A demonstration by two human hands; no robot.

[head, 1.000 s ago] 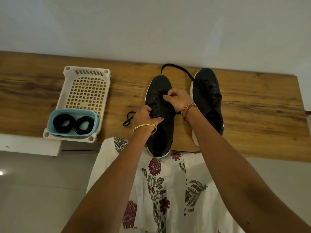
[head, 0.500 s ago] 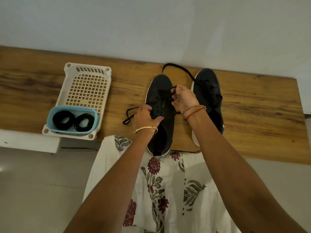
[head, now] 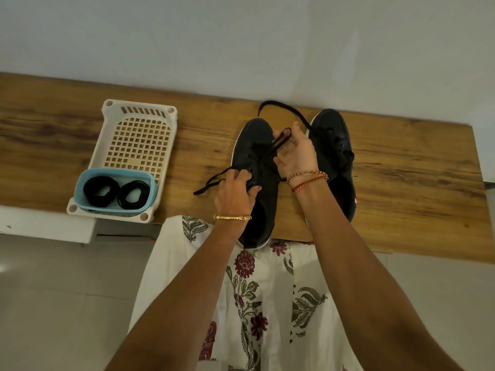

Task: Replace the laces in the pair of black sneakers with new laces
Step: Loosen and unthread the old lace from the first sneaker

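Note:
Two black sneakers stand side by side on the wooden shelf (head: 401,188), toes toward the wall. My left hand (head: 235,191) grips the left sneaker (head: 257,135) at its eyelet area, and one end of the black lace (head: 211,182) trails out to the left of it. My right hand (head: 296,153) is raised above the shoe and pinches a loop of that lace pulled up from the eyelets. The right sneaker (head: 334,145) stays laced, with one lace end (head: 284,107) arching toward the wall.
A white perforated basket (head: 136,135) sits at the left of the shelf. A small blue tub (head: 83,186) at its near end holds two coiled black laces (head: 101,190). A wall rises right behind the shelf. My floral garment hangs below the front edge.
My right hand has lifted off the left sneaker and turned palm up, drawing a loop of lace out of the eyelets. My left hand has stayed on the shoe.

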